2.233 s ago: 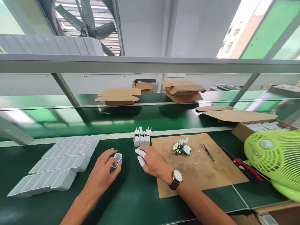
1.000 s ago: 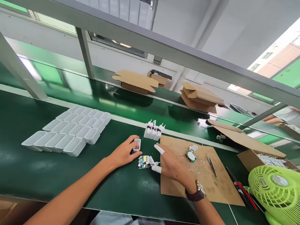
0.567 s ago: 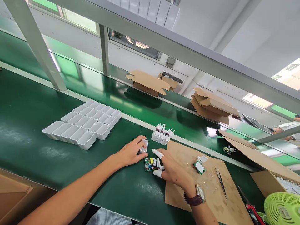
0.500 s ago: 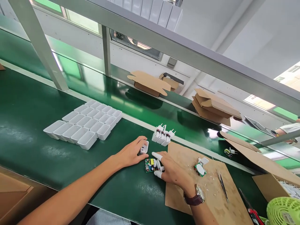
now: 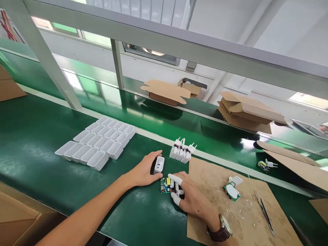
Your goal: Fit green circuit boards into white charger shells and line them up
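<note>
My left hand [image 5: 147,171] curves around the left side of a small white housing [image 5: 159,165] with two slots, its fingers apart. Just below and right of it, my right hand [image 5: 188,194], with white covers on thumb and forefinger, grips a green circuit board [image 5: 166,185] with yellow and white parts. Behind my right hand stand three white housings [image 5: 180,151] with boards and plug pins sticking out. Rows of open white housings [image 5: 98,141] lie to the left on the green table.
A brown cardboard sheet [image 5: 205,177] at the right bears another circuit board [image 5: 232,191] and tweezers [image 5: 263,212]. A plug assembly [image 5: 266,165] lies farther right. Folded cardboard [image 5: 246,109] rests across the green belt, below a metal frame beam [image 5: 164,32].
The view has shifted slightly. My left fingers have opened away from the top of the white housing, which now shows fully. My right hand still holds the board.
</note>
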`<state>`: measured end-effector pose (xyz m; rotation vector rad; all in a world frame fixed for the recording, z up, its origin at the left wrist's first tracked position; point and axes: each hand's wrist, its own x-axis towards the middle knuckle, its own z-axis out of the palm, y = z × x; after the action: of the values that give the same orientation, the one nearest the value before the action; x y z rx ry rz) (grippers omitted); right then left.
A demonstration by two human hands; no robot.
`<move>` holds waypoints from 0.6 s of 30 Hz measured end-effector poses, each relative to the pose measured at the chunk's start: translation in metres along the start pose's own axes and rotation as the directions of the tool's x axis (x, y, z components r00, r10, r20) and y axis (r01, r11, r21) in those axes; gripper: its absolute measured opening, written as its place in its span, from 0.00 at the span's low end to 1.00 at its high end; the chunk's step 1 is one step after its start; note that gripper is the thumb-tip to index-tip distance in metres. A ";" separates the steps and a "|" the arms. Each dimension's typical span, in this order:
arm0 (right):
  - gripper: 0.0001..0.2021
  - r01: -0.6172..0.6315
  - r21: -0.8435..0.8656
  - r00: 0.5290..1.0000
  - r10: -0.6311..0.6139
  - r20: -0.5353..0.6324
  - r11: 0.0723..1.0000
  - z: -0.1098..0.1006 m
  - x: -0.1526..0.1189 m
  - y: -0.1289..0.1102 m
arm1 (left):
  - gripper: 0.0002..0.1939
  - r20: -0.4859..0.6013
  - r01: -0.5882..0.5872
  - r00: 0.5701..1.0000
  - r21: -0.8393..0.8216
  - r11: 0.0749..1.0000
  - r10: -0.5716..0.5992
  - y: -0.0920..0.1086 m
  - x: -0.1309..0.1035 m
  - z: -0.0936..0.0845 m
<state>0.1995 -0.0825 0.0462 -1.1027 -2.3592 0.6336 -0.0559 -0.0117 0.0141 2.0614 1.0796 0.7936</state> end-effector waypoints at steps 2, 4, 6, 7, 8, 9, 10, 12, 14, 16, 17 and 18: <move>0.35 0.002 0.000 0.998 -0.002 -0.070 1.000 -0.001 0.000 0.000 | 0.46 0.008 0.003 1.000 -0.035 0.999 -0.003 -0.001 0.000 -0.002; 0.34 -0.004 -0.007 0.986 0.003 -0.167 1.000 -0.002 -0.001 0.002 | 0.46 0.017 -0.012 1.000 -0.085 0.996 0.014 -0.003 0.001 -0.003; 0.31 -0.014 -0.015 0.965 0.010 -0.263 1.000 -0.002 0.000 0.005 | 0.44 0.010 -0.029 0.999 -0.138 0.990 0.031 -0.004 0.002 0.000; 0.30 -0.019 -0.024 0.952 0.010 -0.307 1.000 -0.002 0.000 0.006 | 0.43 -0.012 -0.023 1.000 -0.146 0.989 0.021 -0.004 0.004 0.002; 0.30 -0.025 -0.036 0.937 0.011 -0.349 0.999 -0.001 0.001 0.007 | 0.41 -0.046 -0.006 0.999 -0.131 0.991 0.000 -0.004 0.005 0.004; 0.30 -0.032 -0.052 0.923 0.009 -0.384 0.998 0.000 0.002 0.007 | 0.40 -0.084 0.019 0.996 -0.095 0.995 -0.027 -0.004 0.006 0.005; 0.30 -0.036 -0.068 0.909 0.005 -0.416 0.997 0.001 0.003 0.007 | 0.41 -0.121 0.047 0.991 -0.049 0.998 -0.052 -0.003 0.006 0.007; 0.30 -0.038 -0.095 0.883 -0.011 -0.470 0.995 0.003 0.005 0.007 | 0.45 -0.156 0.077 0.985 0.021 0.997 -0.073 -0.002 0.006 0.006; 0.30 -0.039 -0.110 0.864 -0.022 -0.503 0.993 0.004 0.007 0.006 | 0.53 -0.108 0.069 0.992 0.012 0.998 -0.068 0.001 0.004 0.002; 0.30 -0.052 -0.112 0.847 -0.016 -0.532 0.992 0.004 0.007 0.005 | 0.57 0.020 0.066 0.998 -0.039 0.997 -0.065 0.005 0.003 -0.003; 0.30 -0.064 -0.106 0.839 -0.004 -0.544 0.992 0.004 0.007 0.004 | 0.55 0.107 0.072 0.992 -0.057 0.996 -0.065 0.008 0.002 -0.005; 0.29 -0.076 -0.097 0.832 0.010 -0.554 0.992 0.004 0.007 0.004 | 0.49 0.183 0.080 0.981 -0.064 0.995 -0.067 0.010 0.002 -0.006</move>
<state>0.1952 -0.0757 0.0422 -1.1975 -1.8822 0.1489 -0.0549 -0.0125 0.0258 1.9793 1.0055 0.5870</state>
